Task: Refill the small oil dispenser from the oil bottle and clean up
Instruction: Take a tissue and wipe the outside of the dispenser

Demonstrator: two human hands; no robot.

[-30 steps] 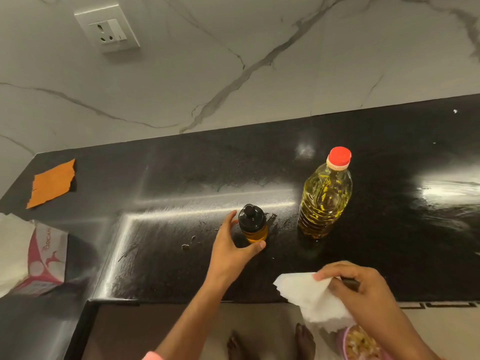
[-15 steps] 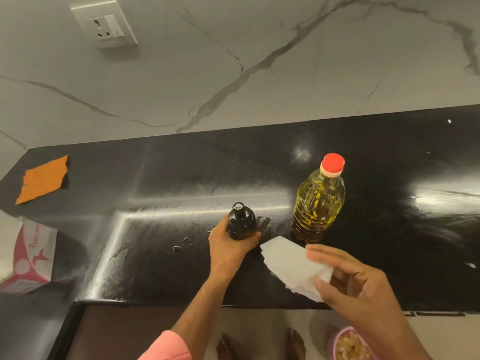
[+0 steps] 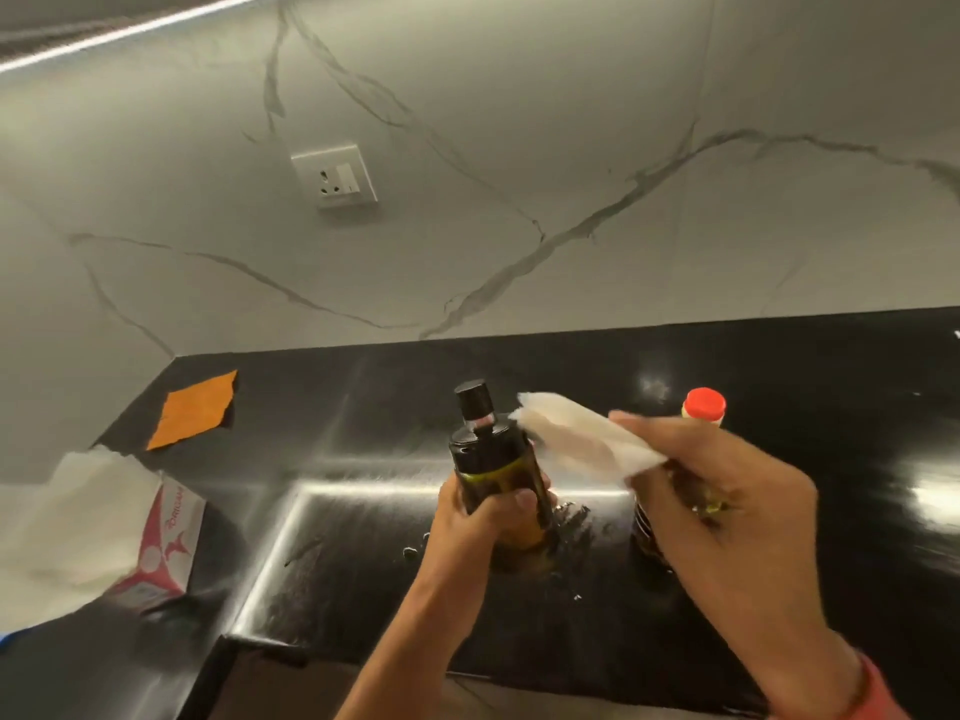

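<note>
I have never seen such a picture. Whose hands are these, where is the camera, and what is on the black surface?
There is no machine. A person wears one camera on the head, looking down at both hands. The left hand holds the small oil dispenser in a closed grip. The right hand brings a white tissue against its upper part. Behind the right hand stands the oil bottle, red cap on, on the black counter. At the left lie an orange cloth and a tissue pack.

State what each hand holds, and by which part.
Left hand grips the small oil dispenser around its lower body. Right hand pinches the white tissue by one end, the free end at the dispenser's shoulder.
</note>
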